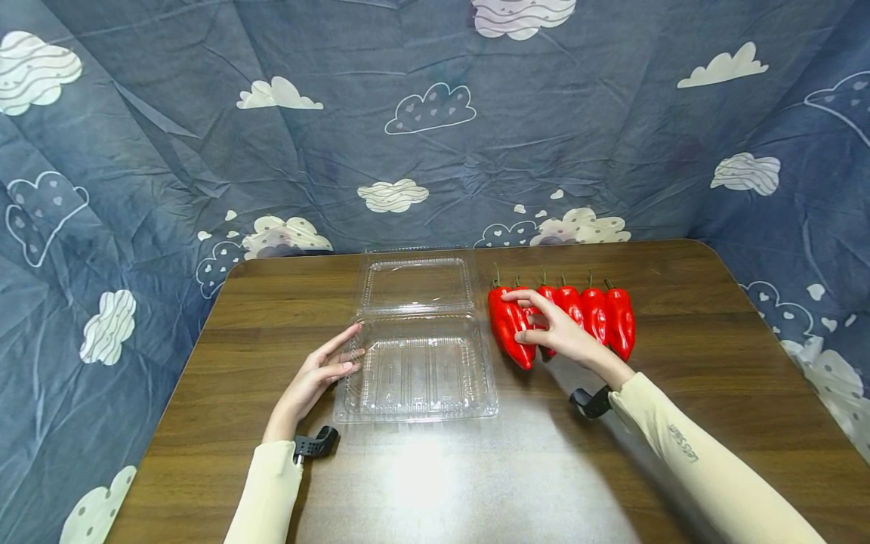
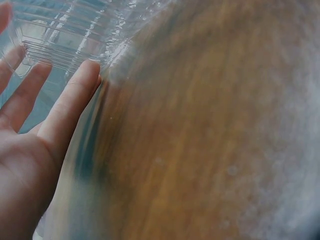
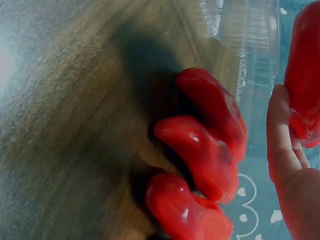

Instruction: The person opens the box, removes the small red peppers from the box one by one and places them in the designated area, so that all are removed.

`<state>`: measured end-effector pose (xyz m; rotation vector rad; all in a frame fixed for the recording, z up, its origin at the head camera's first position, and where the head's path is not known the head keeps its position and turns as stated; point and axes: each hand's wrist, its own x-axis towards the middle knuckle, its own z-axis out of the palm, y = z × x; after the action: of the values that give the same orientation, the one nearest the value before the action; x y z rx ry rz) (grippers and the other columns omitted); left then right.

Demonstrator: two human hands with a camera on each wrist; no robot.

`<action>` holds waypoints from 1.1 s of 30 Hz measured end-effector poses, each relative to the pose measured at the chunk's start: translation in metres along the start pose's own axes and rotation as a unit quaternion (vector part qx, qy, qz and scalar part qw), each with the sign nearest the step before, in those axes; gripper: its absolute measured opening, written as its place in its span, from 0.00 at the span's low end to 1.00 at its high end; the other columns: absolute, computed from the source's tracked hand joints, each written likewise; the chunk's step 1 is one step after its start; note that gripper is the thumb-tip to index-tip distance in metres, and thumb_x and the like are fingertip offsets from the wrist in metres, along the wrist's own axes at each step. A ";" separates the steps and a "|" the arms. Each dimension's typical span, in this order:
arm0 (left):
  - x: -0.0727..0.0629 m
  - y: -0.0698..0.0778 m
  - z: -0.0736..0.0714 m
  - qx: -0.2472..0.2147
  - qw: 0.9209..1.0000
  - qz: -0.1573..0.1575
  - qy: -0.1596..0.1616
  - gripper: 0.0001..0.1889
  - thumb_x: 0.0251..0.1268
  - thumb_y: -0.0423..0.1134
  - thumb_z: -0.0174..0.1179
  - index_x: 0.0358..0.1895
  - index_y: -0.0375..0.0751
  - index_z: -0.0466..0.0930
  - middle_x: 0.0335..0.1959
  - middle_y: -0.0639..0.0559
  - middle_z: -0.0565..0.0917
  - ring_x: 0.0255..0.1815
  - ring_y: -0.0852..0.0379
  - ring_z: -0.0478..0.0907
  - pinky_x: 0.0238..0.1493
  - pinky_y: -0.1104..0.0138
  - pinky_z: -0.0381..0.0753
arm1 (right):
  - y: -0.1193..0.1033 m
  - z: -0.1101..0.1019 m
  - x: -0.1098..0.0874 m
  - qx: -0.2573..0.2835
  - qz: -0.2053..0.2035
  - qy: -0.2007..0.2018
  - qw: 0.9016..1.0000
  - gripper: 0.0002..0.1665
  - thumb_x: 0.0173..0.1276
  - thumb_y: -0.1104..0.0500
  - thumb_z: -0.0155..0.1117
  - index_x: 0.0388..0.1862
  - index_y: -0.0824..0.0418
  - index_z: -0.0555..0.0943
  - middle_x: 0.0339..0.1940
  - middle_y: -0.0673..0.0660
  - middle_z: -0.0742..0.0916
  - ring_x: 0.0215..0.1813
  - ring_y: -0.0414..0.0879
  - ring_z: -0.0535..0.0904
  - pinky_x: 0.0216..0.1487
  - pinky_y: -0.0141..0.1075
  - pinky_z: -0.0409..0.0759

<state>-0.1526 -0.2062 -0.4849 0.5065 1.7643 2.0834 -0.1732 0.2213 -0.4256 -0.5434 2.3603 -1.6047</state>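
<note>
A clear plastic clamshell box (image 1: 416, 417) lies with its lid (image 1: 418, 306) folded back behind it. My left hand (image 1: 309, 389) is at the box's left side, its fingers extended; in the left wrist view the fingertips (image 2: 87, 70) meet the ribbed plastic wall. Just right of the box, my right hand (image 1: 560, 332) grips a red pepper (image 1: 506, 325) between thumb and fingers. That pepper appears raised off the table in the right wrist view. More red peppers (image 1: 620, 325) lie in a row beside it, stems away from me, some partly hidden by the hand.
The wooden table (image 1: 272, 325) has a bright light reflection near its front. A dark blue cloth (image 1: 435, 174) with white clouds hangs behind and at both sides. Each wrist wears a black strap with a small camera (image 1: 590, 403).
</note>
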 end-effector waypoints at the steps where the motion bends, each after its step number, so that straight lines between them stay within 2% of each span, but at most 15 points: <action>1: 0.000 0.000 0.000 -0.001 1.000 0.000 0.000 0.32 0.67 0.23 0.47 0.75 0.35 0.52 0.77 0.42 0.48 0.71 0.34 0.53 0.62 0.64 0.70 | 0.000 0.000 -0.001 0.002 0.003 0.001 1.000 0.33 0.63 0.67 0.62 0.68 0.60 0.66 0.66 0.63 0.67 0.68 0.62 0.60 0.63 0.57 0.65; 5: 0.000 0.001 0.001 -0.002 1.000 -0.002 0.003 0.32 0.67 0.22 0.47 0.75 0.35 0.52 0.77 0.43 0.49 0.71 0.35 0.54 0.62 0.64 0.70 | 0.002 -0.003 -0.004 0.003 0.009 0.007 1.000 0.33 0.63 0.67 0.63 0.67 0.60 0.66 0.65 0.64 0.69 0.64 0.63 0.65 0.60 0.55 0.70; 11: -0.001 0.000 0.001 0.001 1.000 -0.001 0.004 0.33 0.67 0.22 0.46 0.75 0.35 0.52 0.77 0.44 0.49 0.71 0.35 0.54 0.62 0.63 0.69 | 0.008 -0.008 -0.008 -0.006 0.008 0.020 1.000 0.33 0.62 0.67 0.62 0.66 0.59 0.67 0.63 0.65 0.71 0.56 0.63 0.74 0.52 0.45 0.76; 16: -0.001 -0.001 0.001 0.001 1.000 0.000 0.003 0.33 0.66 0.22 0.46 0.74 0.35 0.51 0.76 0.43 0.48 0.70 0.34 0.54 0.63 0.63 0.69 | 0.012 -0.012 -0.013 -0.014 -0.007 0.031 0.999 0.32 0.62 0.68 0.61 0.66 0.61 0.67 0.64 0.65 0.71 0.60 0.62 0.71 0.57 0.45 0.73; 24: 0.000 0.000 0.001 -0.003 1.000 -0.002 0.007 0.33 0.66 0.22 0.47 0.74 0.35 0.52 0.76 0.44 0.49 0.70 0.34 0.54 0.63 0.63 0.69 | 0.018 -0.021 -0.022 -0.018 0.000 0.052 0.998 0.31 0.63 0.67 0.62 0.66 0.63 0.67 0.66 0.64 0.69 0.65 0.61 0.63 0.64 0.56 0.63; 29: -0.001 0.000 0.001 0.000 1.000 0.000 0.004 0.33 0.66 0.22 0.46 0.74 0.35 0.52 0.76 0.44 0.49 0.70 0.33 0.53 0.63 0.64 0.69 | 0.020 -0.028 -0.028 -0.025 0.024 0.054 0.998 0.33 0.64 0.64 0.63 0.68 0.60 0.66 0.66 0.65 0.68 0.64 0.63 0.65 0.59 0.54 0.69; 33: -0.001 0.001 0.001 0.002 1.000 0.000 0.005 0.33 0.66 0.22 0.46 0.74 0.34 0.51 0.76 0.44 0.49 0.70 0.33 0.53 0.63 0.64 0.69 | 0.022 -0.033 -0.032 -0.032 0.025 0.060 0.997 0.33 0.63 0.63 0.62 0.68 0.59 0.66 0.65 0.65 0.69 0.64 0.62 0.65 0.58 0.52 0.68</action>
<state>-0.1515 -0.2057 -0.4840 0.4974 1.7743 2.0860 -0.1615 0.2701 -0.4340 -0.4087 2.4988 -1.5866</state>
